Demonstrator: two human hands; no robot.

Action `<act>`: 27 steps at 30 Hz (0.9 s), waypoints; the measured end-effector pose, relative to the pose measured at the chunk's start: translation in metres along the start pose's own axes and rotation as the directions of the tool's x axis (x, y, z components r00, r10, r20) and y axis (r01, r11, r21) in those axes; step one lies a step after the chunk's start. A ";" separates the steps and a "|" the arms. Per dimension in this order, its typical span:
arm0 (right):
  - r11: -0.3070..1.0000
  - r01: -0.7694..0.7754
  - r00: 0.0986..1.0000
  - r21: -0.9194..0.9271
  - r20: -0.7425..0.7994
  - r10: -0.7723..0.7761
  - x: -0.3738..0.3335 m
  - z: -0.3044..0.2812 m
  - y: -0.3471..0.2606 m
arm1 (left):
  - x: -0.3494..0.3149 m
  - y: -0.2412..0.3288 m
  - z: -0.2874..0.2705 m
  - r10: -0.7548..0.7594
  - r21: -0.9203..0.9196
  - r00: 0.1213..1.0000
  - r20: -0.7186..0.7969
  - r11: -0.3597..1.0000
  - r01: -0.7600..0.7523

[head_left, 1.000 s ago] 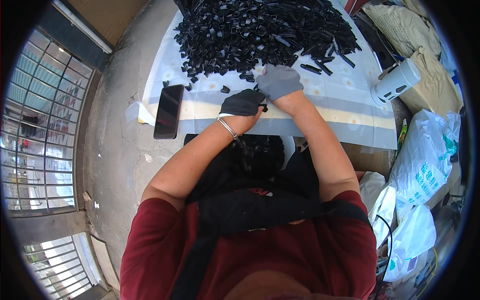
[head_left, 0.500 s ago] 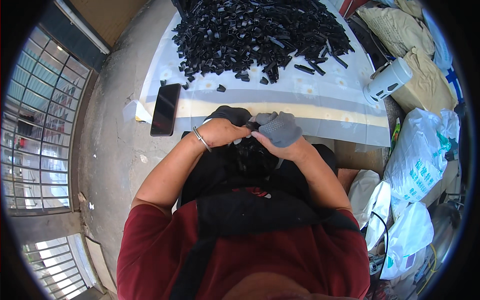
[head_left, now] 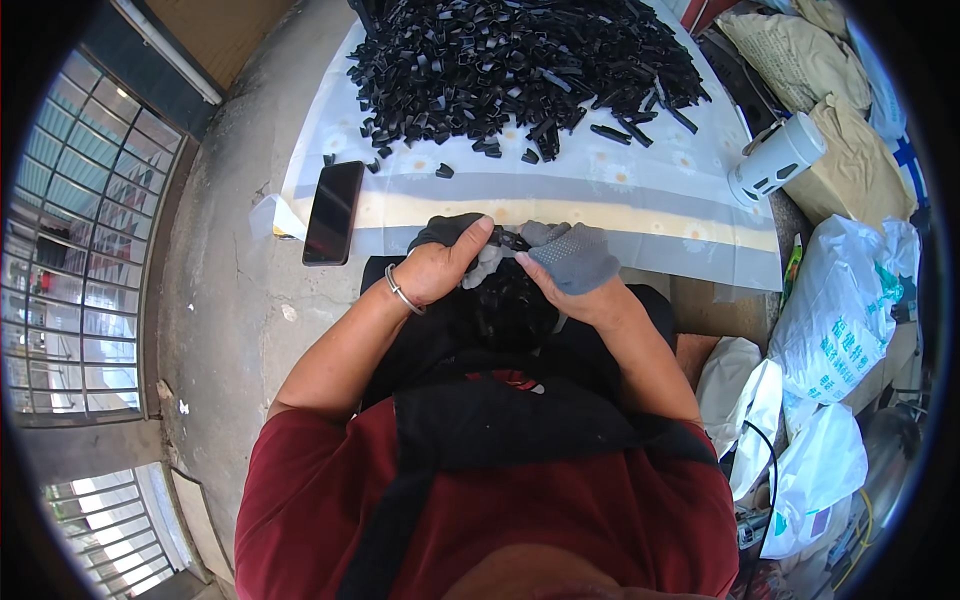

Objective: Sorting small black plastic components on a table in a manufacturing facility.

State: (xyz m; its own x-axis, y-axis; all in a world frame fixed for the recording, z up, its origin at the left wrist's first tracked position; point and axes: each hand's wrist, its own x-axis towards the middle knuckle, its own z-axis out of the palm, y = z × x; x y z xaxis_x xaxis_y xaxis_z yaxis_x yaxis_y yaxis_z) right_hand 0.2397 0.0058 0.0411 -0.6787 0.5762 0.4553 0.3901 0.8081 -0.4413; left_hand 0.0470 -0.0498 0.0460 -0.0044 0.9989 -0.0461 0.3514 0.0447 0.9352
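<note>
My left hand point(head_left: 443, 262) and my right hand point(head_left: 572, 268) meet above my lap at the table's near edge. Both wear grey gloves that leave the thumbs bare. Between them is a small black piece point(head_left: 511, 240), seemingly plastic or rubber, partly covered by the fingers. My right thumb and fingers pinch it. The left fingers curl around its other side, with the left thumb raised. Beneath the hands, shiny black material point(head_left: 510, 312) lies in my lap; whether it is loose pieces or a bag I cannot tell.
A large heap of short black pieces point(head_left: 500, 75) covers the far part of the cloth-covered table point(head_left: 640, 225). A phone point(head_left: 333, 214) lies at its left edge, a white tumbler point(head_left: 778, 158) stands at the right. White bags point(head_left: 835, 310) and sacks crowd the right side.
My left thumb has lifted off the black piece and now points up. The hands have spread slightly apart, the right one shifting a little rightward.
</note>
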 end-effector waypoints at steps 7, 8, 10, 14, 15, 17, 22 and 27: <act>0.996 0.073 0.996 -0.051 -0.045 -0.075 0.002 0.006 -0.007 | 0.002 -0.018 0.012 0.158 0.405 0.987 -0.020 0.904 -0.136; 0.990 0.075 0.997 -0.124 -0.018 -0.077 0.002 0.011 -0.006 | 0.000 -0.004 0.015 0.088 0.365 0.996 0.002 0.927 -0.083; 0.978 0.074 0.997 -0.197 0.007 -0.074 0.000 0.022 -0.001 | 0.000 -0.014 0.007 0.164 0.570 0.968 0.192 0.784 -0.246; 0.990 0.048 0.999 -0.132 0.024 -0.046 -0.003 0.033 -0.004 | 0.003 -0.050 0.014 0.570 0.715 0.769 0.290 0.405 -0.570; 0.992 0.036 0.999 -0.122 0.035 -0.032 -0.003 0.032 -0.005 | 0.002 -0.051 0.014 0.569 0.714 0.768 0.293 0.404 -0.572; 0.995 0.070 0.997 -0.076 0.039 -0.067 -0.001 0.031 -0.001 | 0.001 -0.049 0.009 0.274 0.693 0.910 0.312 0.589 -0.415; 0.994 -0.052 0.930 -0.094 0.359 0.083 0.024 -0.004 0.012 | 0.017 -0.002 -0.007 0.114 0.679 0.965 0.237 0.691 -0.248; 0.915 -0.263 0.954 -0.307 0.057 0.294 0.080 -0.004 0.073 | 0.070 -0.008 0.012 0.466 0.834 0.885 0.008 0.485 -0.263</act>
State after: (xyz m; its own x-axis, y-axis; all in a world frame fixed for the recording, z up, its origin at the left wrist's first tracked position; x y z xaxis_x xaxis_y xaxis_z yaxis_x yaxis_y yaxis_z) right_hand 0.2166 0.1110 0.0485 -0.5686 0.7804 0.2602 0.7264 0.6248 -0.2864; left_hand 0.0550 0.0192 0.0311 0.1670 0.9048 0.3918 0.9525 -0.2507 0.1730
